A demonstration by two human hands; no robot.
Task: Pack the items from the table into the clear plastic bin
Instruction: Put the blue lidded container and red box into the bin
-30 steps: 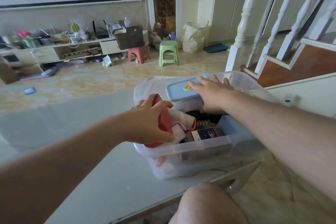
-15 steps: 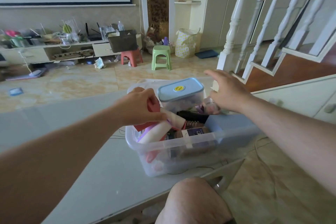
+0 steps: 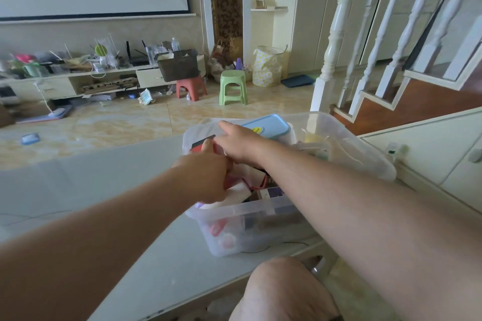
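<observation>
fingers first: our left hand (image 3: pixel 206 177) is curled round a red item (image 3: pixel 202 148) at the bin's left side, thumb up against its top edge. our right hand (image 3: pixel 238 143) reaches across over the left, index finger (image 3: pixel 226 125) stretched straight toward the far-left corner, other fingers loosely bent; we can't tell whether it touches anything, nothing visibly gripped.

clear plastic bin (image 3: pixel 260 207) sits on the pale table (image 3: pixel 91 182), near its front right corner, already full. inside: blue-lidded container (image 3: pixel 268 125) with a yellow sticker at the far side, just beyond the right hand; white roll (image 3: pixel 236 194) under the left hand; dark purple box (image 3: pixel 272 193) against the near wall; pink and red bits low at the near-left corner, blurred through the plastic. crumpled clear wrap fills the right end.

our bare knee (image 3: pixel 284 289) is below the table edge. background: green stool (image 3: pixel 233 87), red stool (image 3: pixel 191 87) carrying a dark crate (image 3: pixel 178 65), white stair balusters (image 3: pixel 336 31) on the right.
</observation>
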